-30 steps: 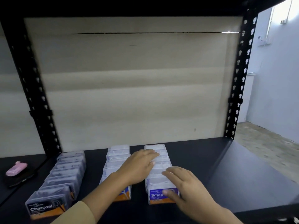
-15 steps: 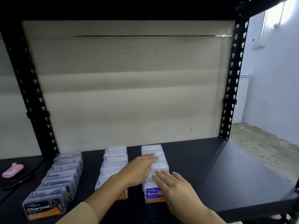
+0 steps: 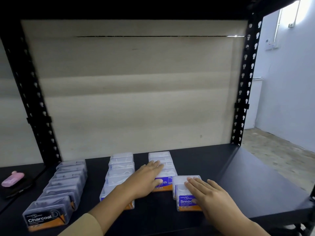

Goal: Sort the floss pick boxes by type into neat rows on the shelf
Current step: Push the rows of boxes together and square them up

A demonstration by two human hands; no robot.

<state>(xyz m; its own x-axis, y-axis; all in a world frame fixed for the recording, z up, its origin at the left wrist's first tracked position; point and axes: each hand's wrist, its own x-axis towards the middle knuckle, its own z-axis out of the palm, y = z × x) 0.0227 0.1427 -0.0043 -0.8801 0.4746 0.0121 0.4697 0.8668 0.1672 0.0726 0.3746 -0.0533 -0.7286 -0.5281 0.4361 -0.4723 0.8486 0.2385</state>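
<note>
Your right hand (image 3: 208, 193) lies flat, fingers spread, on top of a clear plastic floss pick box with a blue-and-orange "Smooth" label (image 3: 187, 193); the grip is released, pressing down rather than pinching. That box sits on the black metal shelf (image 3: 255, 181), just right of the right-hand row of clear Smooth boxes (image 3: 162, 166) and out of line with it. Your left hand (image 3: 146, 178) is also flat and unclenched, resting across the front of that row.

The main risk is the loose box. With only a palm on its smooth lid, a sideways push could let your hand slide over it, or the box could twist and meet the row at an angle, knocking the front boxes askew. Guide it with fingers along its side instead.

Your left forearm crosses over the middle row of clear boxes (image 3: 119, 176); dragging it back could sweep those boxes out of line.

The left row of dark, smoky "Charcoal" boxes (image 3: 56, 193) looks tidy, and its front box stands close to the shelf's front edge, so a bump from your sleeve (image 3: 81, 225) might tip it off.
</note>
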